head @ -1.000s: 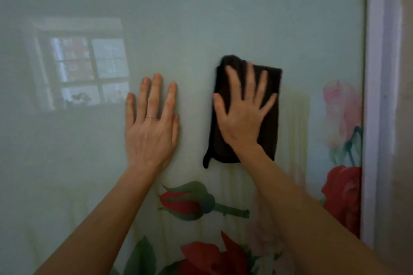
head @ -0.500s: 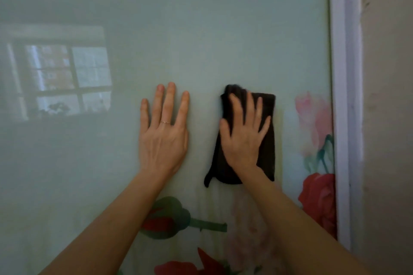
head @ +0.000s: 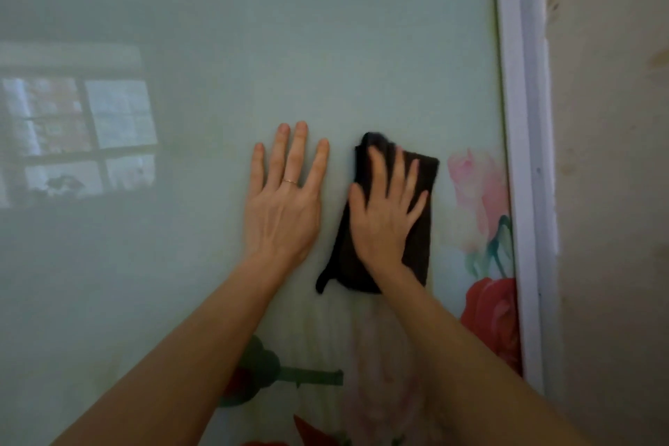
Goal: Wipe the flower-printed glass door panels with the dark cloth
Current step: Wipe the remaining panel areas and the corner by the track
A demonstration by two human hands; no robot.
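Note:
A pale green glass door panel [head: 253, 29] fills the view, printed with pink and red roses [head: 478, 199] along its right side and bottom. My right hand [head: 385, 214] presses the folded dark cloth [head: 420, 243] flat against the glass with straight, spread fingers, just left of the pink rose. Beside it to the left, my left hand [head: 284, 203], with a thin ring on one finger, lies flat on the bare glass. The two hands are a small gap apart.
A white door frame [head: 521, 156] runs down the right edge of the panel, with a beige wall [head: 608, 192] beyond it. A window reflection [head: 79, 134] shows on the glass at the left.
Both hands and the cloth sit lower and further right in the picture than a second ago. The cloth is now nearer the pink rose, and more wall shows on the right.

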